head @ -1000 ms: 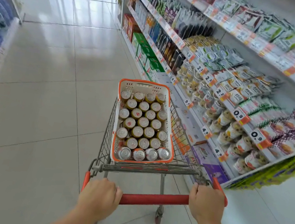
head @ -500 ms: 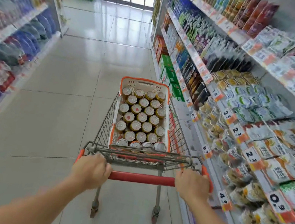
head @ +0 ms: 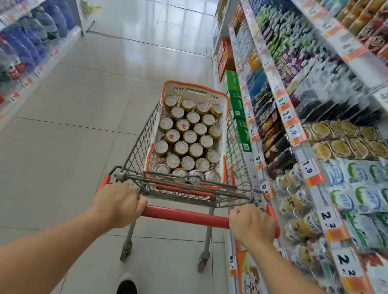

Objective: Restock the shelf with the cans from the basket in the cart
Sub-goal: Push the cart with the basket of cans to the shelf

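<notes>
L hand (head: 118, 203) + R hand (head: 253, 225) both curled round red cart handle (head: 186, 216) | cans (head: 189, 137) upright in basket (head: 223, 151), 12 o'clock of hands | shelf (head: 291, 127) at 2 o'clock

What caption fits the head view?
Both hands, left and right, grip the cart handle; basket full of cans.

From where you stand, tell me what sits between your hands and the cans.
Both the left hand and right hand grip the red handle. The cart's wire rear wall and the basket's near rim stand before the cans; from above, nothing covers them.
</notes>
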